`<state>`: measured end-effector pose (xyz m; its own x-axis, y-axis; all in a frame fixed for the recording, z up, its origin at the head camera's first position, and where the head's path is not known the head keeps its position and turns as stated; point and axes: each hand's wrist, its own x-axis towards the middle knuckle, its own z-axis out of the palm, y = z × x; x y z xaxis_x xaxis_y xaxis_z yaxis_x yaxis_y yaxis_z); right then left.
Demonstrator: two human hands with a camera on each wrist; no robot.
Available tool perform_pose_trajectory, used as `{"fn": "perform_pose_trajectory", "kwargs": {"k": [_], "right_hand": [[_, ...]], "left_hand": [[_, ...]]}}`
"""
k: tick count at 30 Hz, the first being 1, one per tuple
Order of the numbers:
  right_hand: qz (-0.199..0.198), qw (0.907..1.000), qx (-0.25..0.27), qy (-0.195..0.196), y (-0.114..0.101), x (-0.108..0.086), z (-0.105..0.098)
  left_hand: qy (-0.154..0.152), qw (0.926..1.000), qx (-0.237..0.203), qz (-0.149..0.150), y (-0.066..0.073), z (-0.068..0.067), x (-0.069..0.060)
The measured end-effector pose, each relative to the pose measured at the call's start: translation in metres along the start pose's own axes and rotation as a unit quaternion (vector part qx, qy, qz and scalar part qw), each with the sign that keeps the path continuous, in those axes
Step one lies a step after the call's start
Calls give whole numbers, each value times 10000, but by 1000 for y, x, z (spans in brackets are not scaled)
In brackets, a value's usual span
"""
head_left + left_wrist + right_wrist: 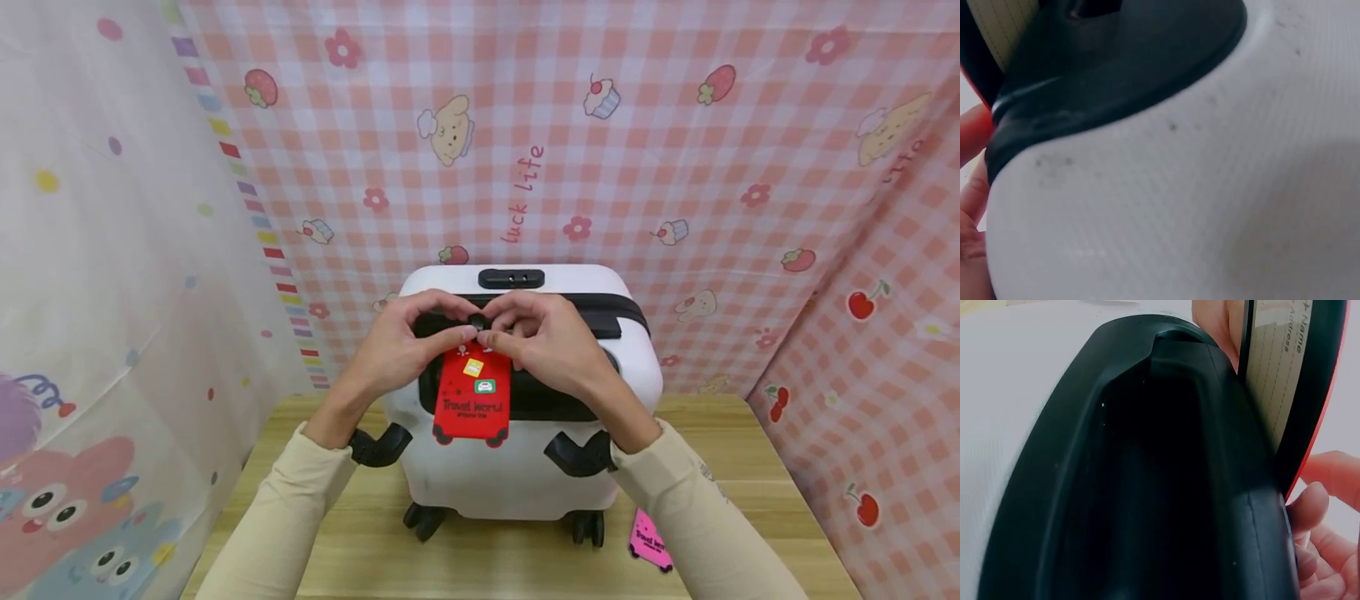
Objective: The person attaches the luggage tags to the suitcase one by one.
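Head view: fingers of your left hand [405,346] and right hand [547,342] pinch the black strap [477,322] atop the red tag [471,392], apparently so it hangs face-out before the white suitcase [510,471]. Your right wrist view shows a name-and-address card [1282,344] inside the tag's back. Farther out, the suitcase stands closed on the table [352,542], contents hidden, a pink tag [649,542] near it.

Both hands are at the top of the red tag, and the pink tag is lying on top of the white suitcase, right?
No: the pink tag isn't on the white suitcase. The head view shows it on the wooden surface, partly hidden by the right sleeve. The left hand and right hand are at the top of the red tag.
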<state>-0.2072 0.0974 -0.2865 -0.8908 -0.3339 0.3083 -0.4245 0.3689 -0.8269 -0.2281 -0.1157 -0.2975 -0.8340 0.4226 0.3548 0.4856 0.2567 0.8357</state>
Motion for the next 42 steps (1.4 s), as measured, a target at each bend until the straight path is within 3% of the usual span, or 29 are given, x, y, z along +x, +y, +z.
{"fn": "perform_pose_trajectory", "kwargs": {"k": [12, 20, 42], "right_hand": [[-15, 10000, -23, 82, 0, 0, 2], [-85, 9999, 16, 107, 0, 1, 3], [47, 9996, -102, 246, 0, 2, 5]], "left_hand": [[-60, 10000, 65, 9, -1, -2, 0], [60, 9998, 193, -31, -2, -1, 0], [140, 9999, 68, 32, -2, 0, 1]]}}
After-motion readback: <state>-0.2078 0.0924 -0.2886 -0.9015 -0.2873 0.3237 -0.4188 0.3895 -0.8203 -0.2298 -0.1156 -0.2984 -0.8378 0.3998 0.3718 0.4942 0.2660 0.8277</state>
